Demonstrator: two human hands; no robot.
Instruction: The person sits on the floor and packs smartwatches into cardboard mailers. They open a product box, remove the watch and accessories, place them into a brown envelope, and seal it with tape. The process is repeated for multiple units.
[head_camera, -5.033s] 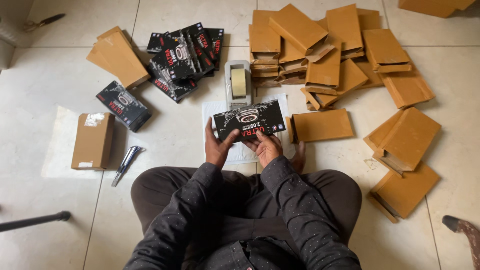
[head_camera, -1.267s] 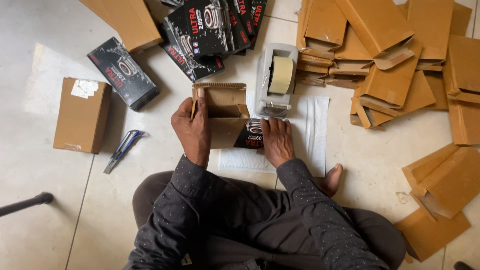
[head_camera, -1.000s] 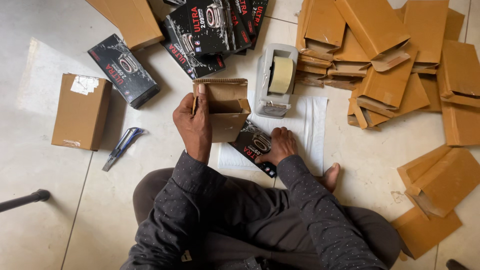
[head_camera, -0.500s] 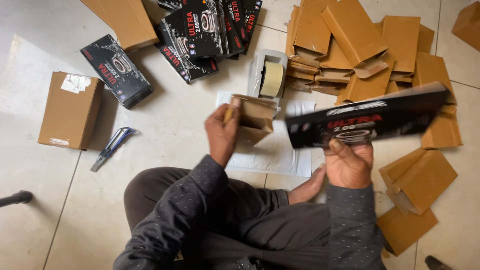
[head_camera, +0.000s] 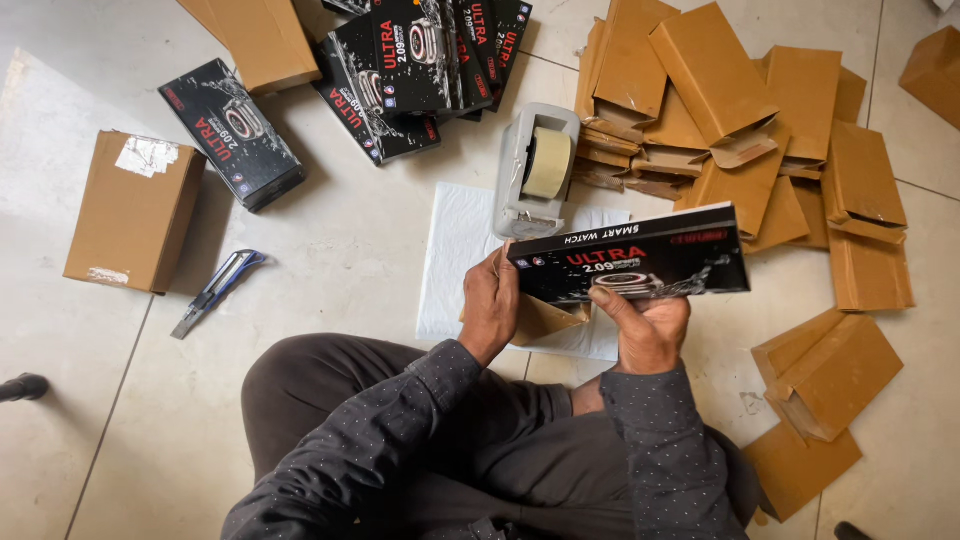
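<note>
I have my left hand (head_camera: 490, 308) gripping the open brown carton (head_camera: 545, 318) low, my right hand (head_camera: 648, 325) holding the black box (head_camera: 630, 262) just above; packing step, next lining its end with the mouth.

The floor (head_camera: 340, 230) is pale tile with thin grout lines. A white sheet (head_camera: 455, 240) lies flat on it in front of the seated person, and a grey tape dispenser (head_camera: 535, 170) stands on the sheet's far edge. To the right, a heap of flat brown cardboard sleeves (head_camera: 740, 130) spreads across the tiles, with a few more (head_camera: 825, 375) near the person's knee. At the top lies a pile of black boxes (head_camera: 420, 70), and one more black box (head_camera: 232, 135) lies apart to the left. A closed cardboard box (head_camera: 130, 210) sits further left, with a utility knife (head_camera: 215, 290) just beside it.
</note>
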